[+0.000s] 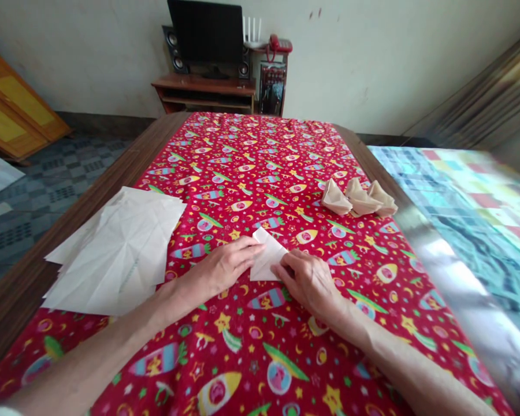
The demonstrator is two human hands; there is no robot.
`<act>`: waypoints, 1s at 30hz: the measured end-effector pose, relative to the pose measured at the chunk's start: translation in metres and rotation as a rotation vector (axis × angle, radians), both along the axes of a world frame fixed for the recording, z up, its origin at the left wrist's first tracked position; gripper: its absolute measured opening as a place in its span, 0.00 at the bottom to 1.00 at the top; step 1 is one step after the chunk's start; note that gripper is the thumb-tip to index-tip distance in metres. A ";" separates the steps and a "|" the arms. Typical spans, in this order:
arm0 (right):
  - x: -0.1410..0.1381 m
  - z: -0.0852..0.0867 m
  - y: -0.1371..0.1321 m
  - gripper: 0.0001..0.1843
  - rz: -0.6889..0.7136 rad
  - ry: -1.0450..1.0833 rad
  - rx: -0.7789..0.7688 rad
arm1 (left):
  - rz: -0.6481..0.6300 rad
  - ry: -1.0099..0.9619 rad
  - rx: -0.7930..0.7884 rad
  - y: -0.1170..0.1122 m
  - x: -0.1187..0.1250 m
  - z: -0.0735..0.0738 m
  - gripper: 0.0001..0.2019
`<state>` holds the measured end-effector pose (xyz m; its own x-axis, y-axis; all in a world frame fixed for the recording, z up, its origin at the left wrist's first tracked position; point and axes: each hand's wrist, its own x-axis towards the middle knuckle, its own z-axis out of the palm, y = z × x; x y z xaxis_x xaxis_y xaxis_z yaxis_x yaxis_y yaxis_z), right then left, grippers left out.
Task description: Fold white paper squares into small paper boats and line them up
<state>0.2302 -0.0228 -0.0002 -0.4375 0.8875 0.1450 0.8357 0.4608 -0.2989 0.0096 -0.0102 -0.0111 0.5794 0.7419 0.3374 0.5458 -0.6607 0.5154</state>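
Our bare forearms (112,346) reach in over the red cloth (251,341). Our left hand (229,260) has its fingers on the upper left of the folded paper (262,268) — pinching or only pressing, we cannot tell — while our right hand (309,277) grips its right edge. The paper lies on the cloth between them; uneven pulling on that soft surface could skew a crease. Farther out sit a sheet stack (125,248), left, and three folded pieces (361,199), right.
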 end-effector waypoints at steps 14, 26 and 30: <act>-0.001 0.003 0.000 0.15 0.006 -0.029 -0.006 | 0.102 0.028 -0.187 0.028 0.023 0.013 0.05; -0.001 0.000 0.000 0.16 0.007 -0.032 0.002 | 0.177 0.048 -0.149 0.022 0.025 0.005 0.12; -0.001 0.001 0.001 0.16 0.008 -0.030 -0.005 | 0.230 0.105 -0.060 0.012 0.027 0.004 0.10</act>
<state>0.2290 -0.0219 0.0004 -0.4490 0.8844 0.1272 0.8404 0.4663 -0.2761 0.0364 0.0016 -0.0071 0.4229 0.8749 0.2362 0.7304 -0.4834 0.4826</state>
